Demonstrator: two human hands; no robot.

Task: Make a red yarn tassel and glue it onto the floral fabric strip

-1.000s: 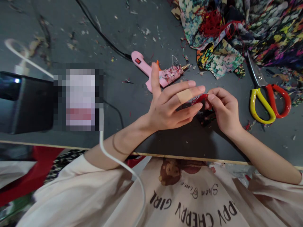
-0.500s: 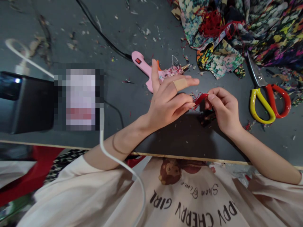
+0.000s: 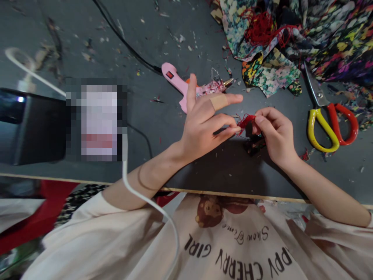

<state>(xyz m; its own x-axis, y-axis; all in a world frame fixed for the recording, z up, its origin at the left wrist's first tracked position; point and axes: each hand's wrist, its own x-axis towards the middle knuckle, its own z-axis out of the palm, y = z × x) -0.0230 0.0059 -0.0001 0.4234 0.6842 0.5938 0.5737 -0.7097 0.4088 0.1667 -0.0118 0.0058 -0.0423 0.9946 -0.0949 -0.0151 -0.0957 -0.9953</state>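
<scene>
A small bundle of red threads (image 3: 247, 121) stretches between my two hands, above the grey table. My right hand (image 3: 275, 134) is closed on its right end, thumb against the bent fingers. My left hand (image 3: 205, 118) pinches the loose thread ends at the left between thumb and a finger, while other fingers stick out; one wears a beige plaster (image 3: 218, 102). Beneath my right hand lies a dark patterned scrap of fabric (image 3: 254, 145), partly covered. Just beyond my left hand rests a pink glue gun (image 3: 177, 82), its metal nozzle pointing right.
Scissors (image 3: 320, 112) with one yellow and one red handle lie right of my right hand. Floral fabric (image 3: 335, 42) and a tangle of red thread (image 3: 262, 29) fill the far right. A black box (image 3: 40, 130) and a white cable (image 3: 145, 199) are on the left.
My left hand has shifted very slightly left, and its thumb and finger have moved at the thread ends. My right hand keeps its hold in place.
</scene>
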